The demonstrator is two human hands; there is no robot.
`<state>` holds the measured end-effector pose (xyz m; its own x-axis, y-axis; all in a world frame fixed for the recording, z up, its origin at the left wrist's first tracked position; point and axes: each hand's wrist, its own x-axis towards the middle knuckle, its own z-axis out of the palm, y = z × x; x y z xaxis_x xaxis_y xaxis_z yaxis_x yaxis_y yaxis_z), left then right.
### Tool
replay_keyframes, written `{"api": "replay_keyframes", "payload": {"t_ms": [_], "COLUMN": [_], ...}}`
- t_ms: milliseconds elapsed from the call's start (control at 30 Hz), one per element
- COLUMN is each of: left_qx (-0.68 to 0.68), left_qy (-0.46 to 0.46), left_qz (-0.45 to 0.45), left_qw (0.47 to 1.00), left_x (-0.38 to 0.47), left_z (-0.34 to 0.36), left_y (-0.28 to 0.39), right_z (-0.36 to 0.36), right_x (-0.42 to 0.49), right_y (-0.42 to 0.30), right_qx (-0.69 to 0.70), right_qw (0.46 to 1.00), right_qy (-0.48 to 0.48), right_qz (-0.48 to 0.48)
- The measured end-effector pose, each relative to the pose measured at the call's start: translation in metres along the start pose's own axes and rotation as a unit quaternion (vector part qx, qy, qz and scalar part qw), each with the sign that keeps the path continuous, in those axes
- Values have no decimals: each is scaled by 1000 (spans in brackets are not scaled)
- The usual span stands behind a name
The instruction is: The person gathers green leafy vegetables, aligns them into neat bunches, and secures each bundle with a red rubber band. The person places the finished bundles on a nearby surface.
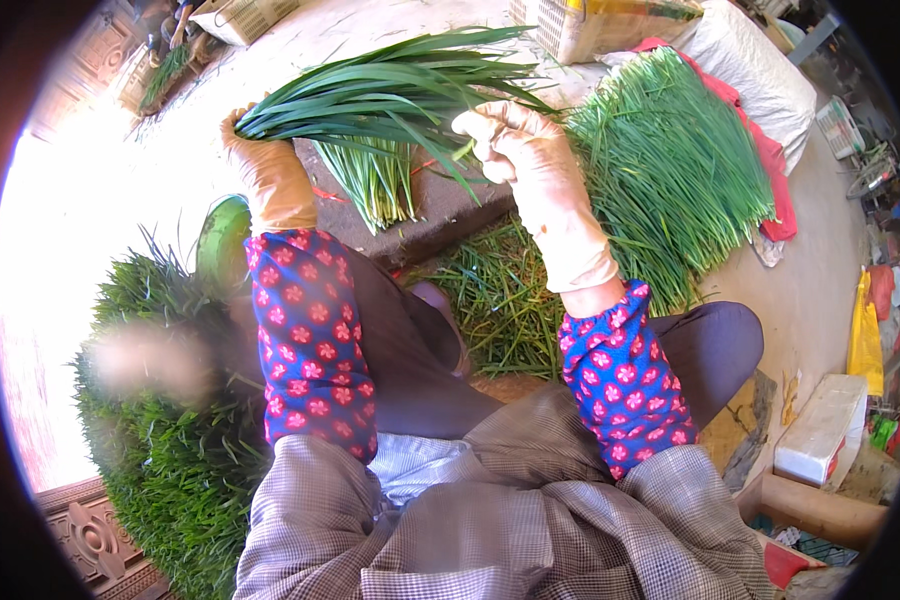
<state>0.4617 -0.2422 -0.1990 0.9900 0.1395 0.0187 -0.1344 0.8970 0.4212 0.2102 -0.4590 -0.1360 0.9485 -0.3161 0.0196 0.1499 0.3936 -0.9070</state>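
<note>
My left hand [266, 169], in a pale glove, grips a bunch of long green leaves, apparently garlic chives [390, 82], by one end; the leaves stretch out to the right. My right hand [521, 142], gloved too, has its fingers curled around a small piece of leaf [463, 150] near the leaves' free ends. Beneath the held bunch, a smaller bundle of chives [375, 180] lies on a low dark block [450, 217], pale stem ends towards me. A large spread pile of chives [667, 165] lies to the right on red cloth [776, 172].
Loose leaf scraps [502, 300] cover the floor between my legs. Left stand a big heap of greens [172, 450] and a green basin [223, 240]. Plastic crates [570, 34], a white sack [757, 75] and a white box [821, 427] surround the area. Another person's hand [178, 36] shows at top left.
</note>
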Motion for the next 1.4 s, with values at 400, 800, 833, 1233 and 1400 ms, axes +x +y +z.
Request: {"api": "replay_keyframes", "payload": {"t_ms": [400, 800, 833, 1233, 1400], "left_qx": [43, 127, 129, -66, -58], "left_qy": [1, 88, 80, -25, -50], "left_qz": [-21, -24, -2, -45, -31], "left_qw": [999, 988, 988, 996, 997], "left_x": [99, 41, 51, 44, 28], "left_z": [-103, -56, -62, -60, -35], "left_y": [30, 22, 24, 20, 19], "right_z": [-111, -53, -52, -62, -41], "right_x": [-77, -44, -39, -24, 30], "right_y": [142, -24, -20, -35, -65], "right_qx": [-286, -603, -614, -52, -509], "right_qw": [931, 771, 753, 991, 769], "right_qy": [-96, 75, 63, 10, 31], "right_qz": [206, -190, -228, -124, -386]}}
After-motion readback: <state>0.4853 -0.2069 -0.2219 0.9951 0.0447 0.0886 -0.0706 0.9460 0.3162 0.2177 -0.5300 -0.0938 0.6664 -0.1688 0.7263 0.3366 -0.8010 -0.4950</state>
